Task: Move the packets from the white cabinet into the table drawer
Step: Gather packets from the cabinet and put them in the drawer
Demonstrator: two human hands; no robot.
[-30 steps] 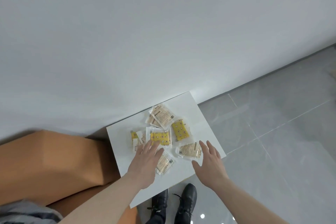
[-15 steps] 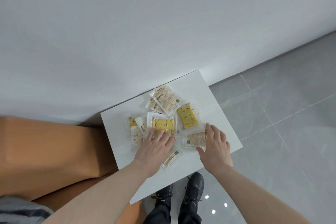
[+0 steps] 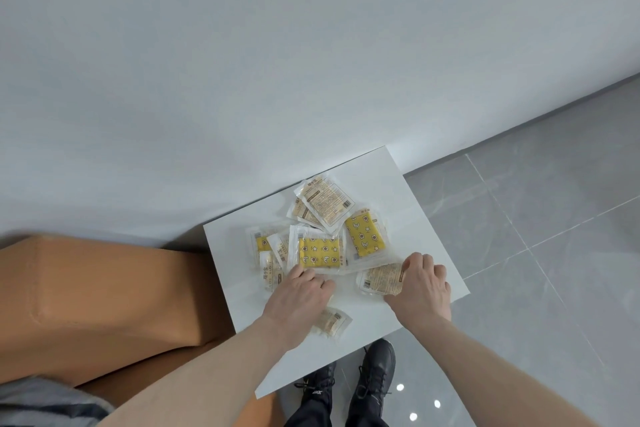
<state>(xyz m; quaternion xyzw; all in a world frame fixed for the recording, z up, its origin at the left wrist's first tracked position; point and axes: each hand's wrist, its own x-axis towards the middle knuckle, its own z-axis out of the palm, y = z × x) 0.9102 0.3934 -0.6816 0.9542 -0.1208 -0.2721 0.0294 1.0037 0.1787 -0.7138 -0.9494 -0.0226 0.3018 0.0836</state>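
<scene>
Several clear packets with yellow or beige contents lie scattered on the white cabinet top (image 3: 412,191). My left hand (image 3: 298,298) lies over a beige packet (image 3: 330,321), its fingers curled at the lower edge of a yellow packet (image 3: 318,251). My right hand (image 3: 420,284) has its fingers curled round the right end of another beige packet (image 3: 379,279). A second yellow packet (image 3: 364,234) and two beige ones (image 3: 327,201) lie behind. More packets (image 3: 268,250) sit at the left of the pile. The table drawer is not in view.
A brown wooden table surface (image 3: 104,295) adjoins the cabinet on the left. A pale wall (image 3: 277,45) rises behind both. Grey tiled floor (image 3: 536,236) spreads to the right, and my black shoes (image 3: 346,388) stand below the cabinet's front edge.
Both hands came down onto the packets and their fingers curled. The right hand has closed on the beige packet; the left has closed over the packets under it.
</scene>
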